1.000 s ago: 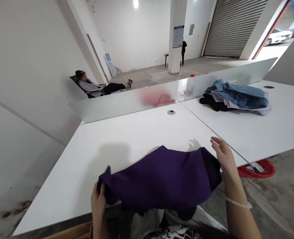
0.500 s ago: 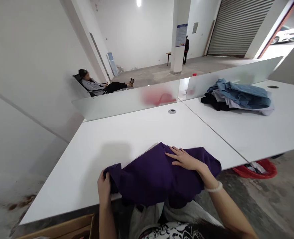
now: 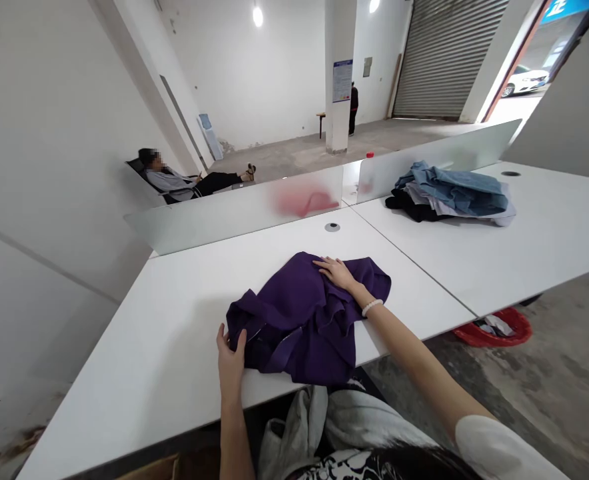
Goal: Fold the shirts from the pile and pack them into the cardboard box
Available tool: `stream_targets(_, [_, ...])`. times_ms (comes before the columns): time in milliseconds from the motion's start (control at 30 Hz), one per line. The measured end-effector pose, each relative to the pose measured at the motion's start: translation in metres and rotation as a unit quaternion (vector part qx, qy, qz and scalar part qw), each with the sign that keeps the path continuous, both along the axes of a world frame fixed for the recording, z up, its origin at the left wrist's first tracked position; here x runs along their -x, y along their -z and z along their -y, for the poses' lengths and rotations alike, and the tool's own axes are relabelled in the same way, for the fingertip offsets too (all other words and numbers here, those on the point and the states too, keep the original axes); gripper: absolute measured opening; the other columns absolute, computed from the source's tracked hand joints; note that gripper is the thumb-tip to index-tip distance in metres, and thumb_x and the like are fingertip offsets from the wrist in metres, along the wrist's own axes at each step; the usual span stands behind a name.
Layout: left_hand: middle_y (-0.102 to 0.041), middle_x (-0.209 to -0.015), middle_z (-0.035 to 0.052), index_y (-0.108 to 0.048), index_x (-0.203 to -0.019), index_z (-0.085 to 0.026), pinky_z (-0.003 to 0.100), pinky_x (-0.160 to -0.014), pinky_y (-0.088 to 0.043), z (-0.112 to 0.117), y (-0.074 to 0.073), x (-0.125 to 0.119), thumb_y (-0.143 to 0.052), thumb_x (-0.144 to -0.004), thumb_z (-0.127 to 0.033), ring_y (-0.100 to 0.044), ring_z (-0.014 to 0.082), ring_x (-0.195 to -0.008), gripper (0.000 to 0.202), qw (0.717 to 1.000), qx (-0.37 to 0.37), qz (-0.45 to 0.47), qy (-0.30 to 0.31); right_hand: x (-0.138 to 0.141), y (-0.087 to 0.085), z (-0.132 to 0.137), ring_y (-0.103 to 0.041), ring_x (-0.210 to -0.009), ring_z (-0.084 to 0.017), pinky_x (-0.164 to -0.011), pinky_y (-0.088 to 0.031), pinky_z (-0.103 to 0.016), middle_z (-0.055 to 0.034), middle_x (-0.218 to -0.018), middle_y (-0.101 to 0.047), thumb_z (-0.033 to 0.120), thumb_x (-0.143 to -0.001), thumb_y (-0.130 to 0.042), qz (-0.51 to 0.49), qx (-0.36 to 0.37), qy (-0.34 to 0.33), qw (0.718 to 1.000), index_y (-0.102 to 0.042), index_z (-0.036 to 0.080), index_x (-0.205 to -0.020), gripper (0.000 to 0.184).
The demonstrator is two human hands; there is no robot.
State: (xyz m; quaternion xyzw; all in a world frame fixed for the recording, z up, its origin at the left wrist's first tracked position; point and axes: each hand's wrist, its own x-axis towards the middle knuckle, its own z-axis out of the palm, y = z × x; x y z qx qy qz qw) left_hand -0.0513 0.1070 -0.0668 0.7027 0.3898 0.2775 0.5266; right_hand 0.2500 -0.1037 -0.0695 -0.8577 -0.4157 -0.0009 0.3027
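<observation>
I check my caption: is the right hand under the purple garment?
No, the right hand lies on top of the garment, its back visible.

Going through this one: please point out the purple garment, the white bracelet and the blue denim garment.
Purple garment (image 3: 294,287): head view, upper middle of its fabric.
White bracelet (image 3: 372,307): head view, outer band.
Blue denim garment (image 3: 454,189): head view, middle of its upper side.

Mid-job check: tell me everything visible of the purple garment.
The purple garment is matte, cloth-like, with thin pale lines, perhaps a zip or seams. It lies crumpled in folds on the white table, reaching the near edge. The left hand touches its left end; the right hand rests spread on its far part.
</observation>
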Motion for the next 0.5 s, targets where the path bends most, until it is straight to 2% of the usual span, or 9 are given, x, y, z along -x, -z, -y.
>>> stream_targets(100, [-0.053,-0.125,0.0142,-0.027,-0.141,-0.022,0.042,-0.099,-0.041,0.007,0.002,0.014,-0.059,-0.079,-0.052,-0.053,0.0259,-0.116,0.076,1.0,-0.016,0.001,-0.009,-0.005,0.003,-0.002,-0.04,-0.13,-0.028,-0.108,-0.024,-0.054,-0.0108,-0.137,-0.05,0.027,-0.091,-0.047,-0.015,-0.023,0.009,1.0,-0.056,0.022,-0.127,0.038])
stream_targets(200, [-0.059,-0.114,0.0117,-0.03,-0.14,-0.022,0.041,-0.097,-0.043,0.01,0.003,0.016,-0.061,-0.078,-0.047,-0.059,0.0241,-0.107,0.074,1.0,-0.027,0.008,0.006,-0.003,0.0,0.0,-0.043,-0.128,-0.025,-0.108,-0.028,-0.049,-0.0107,-0.133,-0.054,0.027,-0.092,-0.043,-0.035,-0.05,0.031,0.998,-0.058,0.019,-0.124,0.036])
stream_targets(333, [-0.058,-0.119,0.0132,-0.03,-0.141,-0.022,0.042,-0.101,-0.04,0.012,0.005,0.018,-0.062,-0.078,-0.042,-0.056,0.0238,-0.113,0.073,0.998,-0.021,0.051,0.02,0.025,-0.015,-0.002,-0.045,-0.126,-0.022,-0.106,-0.034,-0.04,-0.0134,-0.13,-0.055,0.026,-0.095,-0.034,-0.033,-0.097,0.061,0.993,-0.062,0.014,-0.116,0.038])
stream_targets(400, [-0.051,-0.132,0.0136,-0.026,-0.143,-0.024,0.041,-0.105,-0.037,0.015,0.005,0.023,-0.063,-0.078,-0.039,-0.051,0.0236,-0.121,0.077,0.994,-0.009,0.09,0.061,0.052,-0.023,-0.007,-0.048,-0.122,-0.02,-0.105,-0.036,-0.037,-0.0107,-0.128,-0.057,0.029,-0.095,-0.035,-0.019,-0.127,0.02,0.991,-0.066,0.017,-0.109,0.036])
stream_targets(500, [-0.032,-0.149,0.01,-0.021,-0.146,-0.028,0.037,-0.111,-0.029,0.019,0.004,0.03,-0.067,-0.074,-0.035,-0.031,0.0232,-0.137,0.085,0.986,-0.014,0.112,0.127,0.096,-0.028,-0.017,-0.053,-0.117,-0.019,-0.106,-0.035,-0.039,-0.0078,-0.123,-0.06,0.036,-0.094,-0.043,0.013,-0.12,-0.129,0.984,-0.065,0.022,-0.111,0.032])
